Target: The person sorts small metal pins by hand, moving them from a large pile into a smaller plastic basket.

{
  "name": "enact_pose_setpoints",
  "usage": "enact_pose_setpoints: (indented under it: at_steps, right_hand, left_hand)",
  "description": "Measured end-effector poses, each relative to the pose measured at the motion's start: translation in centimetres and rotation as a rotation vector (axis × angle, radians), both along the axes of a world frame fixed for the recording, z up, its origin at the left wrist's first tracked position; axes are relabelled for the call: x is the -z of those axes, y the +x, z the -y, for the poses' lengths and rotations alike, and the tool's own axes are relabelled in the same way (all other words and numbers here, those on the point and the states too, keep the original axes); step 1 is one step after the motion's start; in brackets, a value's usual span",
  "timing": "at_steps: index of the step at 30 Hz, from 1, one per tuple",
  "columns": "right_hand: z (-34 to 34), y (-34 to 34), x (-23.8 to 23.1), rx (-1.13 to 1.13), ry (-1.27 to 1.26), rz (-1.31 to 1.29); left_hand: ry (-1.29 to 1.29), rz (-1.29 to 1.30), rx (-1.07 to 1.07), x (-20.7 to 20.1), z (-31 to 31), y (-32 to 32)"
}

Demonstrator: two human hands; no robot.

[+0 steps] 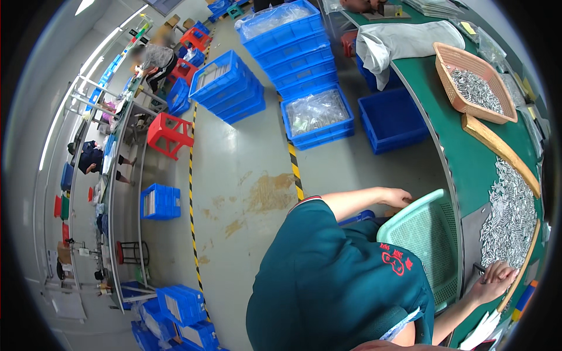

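Wears a teal shirt [328, 281] with red embroidery, low in the centre of the frame. Has the left hand [398, 198] at the upper rim of a pale green basket [418, 234], right of centre and just beside the green bench [436, 82]. Cannot tell, with those fingertips out of sight, whether clutching the rim or only resting there. Has the right hand [497, 278] at the lower end of a spread of small silvery metal pins [509, 216], near the right edge, with fingers curled inward (and with a slim dark object [479, 268] close by, too small to identify). Cannot tell about anything pinched inside that curl. Has also, at upper right, a peach basket [481, 113] of similar pins, a curved wooden strip [500, 146] below it and a pale cloth [404, 44] to its left. Shows stacked blue crates [298, 58] at top centre.
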State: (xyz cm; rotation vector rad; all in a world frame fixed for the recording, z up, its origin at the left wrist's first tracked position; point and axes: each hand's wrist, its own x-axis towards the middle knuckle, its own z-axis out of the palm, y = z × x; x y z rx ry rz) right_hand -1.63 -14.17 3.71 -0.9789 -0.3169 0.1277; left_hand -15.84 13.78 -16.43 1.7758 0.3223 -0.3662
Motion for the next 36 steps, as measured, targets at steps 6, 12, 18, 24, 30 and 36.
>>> enact_pose_setpoints:
  at_steps: [6,12,18,24,30,36]
  right_hand:
    - [-0.5,-0.6,-0.5,0.086,-0.023,0.000]
    - [-0.6,0.1,-0.4,0.071,-0.033,0.001]
    - [-1.0,-0.1,-0.6,0.097,-0.066,0.029]
    - [-1.5,-0.4,-0.9,0.109,-0.092,0.047]
    - [-1.6,-0.1,-0.7,0.114,-0.108,0.014]
    - [-0.5,-0.8,-0.6,0.237,-0.174,0.016]
  left_hand:
    - [-0.640,0.121,-0.260,-1.9,4.6,-0.6]
    - [-0.341,-0.093,-0.127,0.8,3.3,-1.3]
    - [-0.414,-0.059,-0.125,-2.3,3.8,-4.4]
    - [-0.214,0.121,-0.294,-2.1,3.5,-4.6]
    - [-0.273,0.399,-0.437,-8.1,2.4,-1.8]
    - [-0.365,0.456,-0.466,-9.6,2.4,0.2]
